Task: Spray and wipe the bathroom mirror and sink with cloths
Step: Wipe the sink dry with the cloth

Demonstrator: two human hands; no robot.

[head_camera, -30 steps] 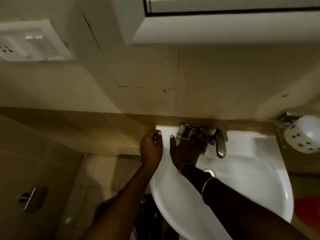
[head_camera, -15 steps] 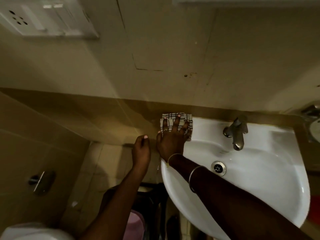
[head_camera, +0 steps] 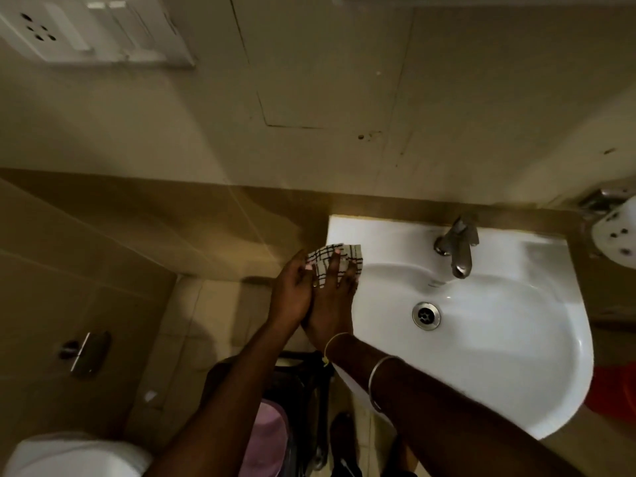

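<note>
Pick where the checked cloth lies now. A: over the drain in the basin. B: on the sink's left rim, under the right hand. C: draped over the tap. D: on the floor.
B: the checked cloth lies on the left rim of the sink, pressed under the straight fingers of the right hand, apart from the tap and the drain.

Dim beige wall (head_camera: 309, 80) above tan tiles (head_camera: 103, 253), switchboard (head_camera: 93, 29) upper left.

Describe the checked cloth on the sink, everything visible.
The cloth is white with dark checked lines, soft fabric, seemingly folded flat. It lies on the sink's left rim, beside the basin. The right hand presses it with spread, straight fingers; the left hand's fingertips reach its left corner, grip unclear.
</note>
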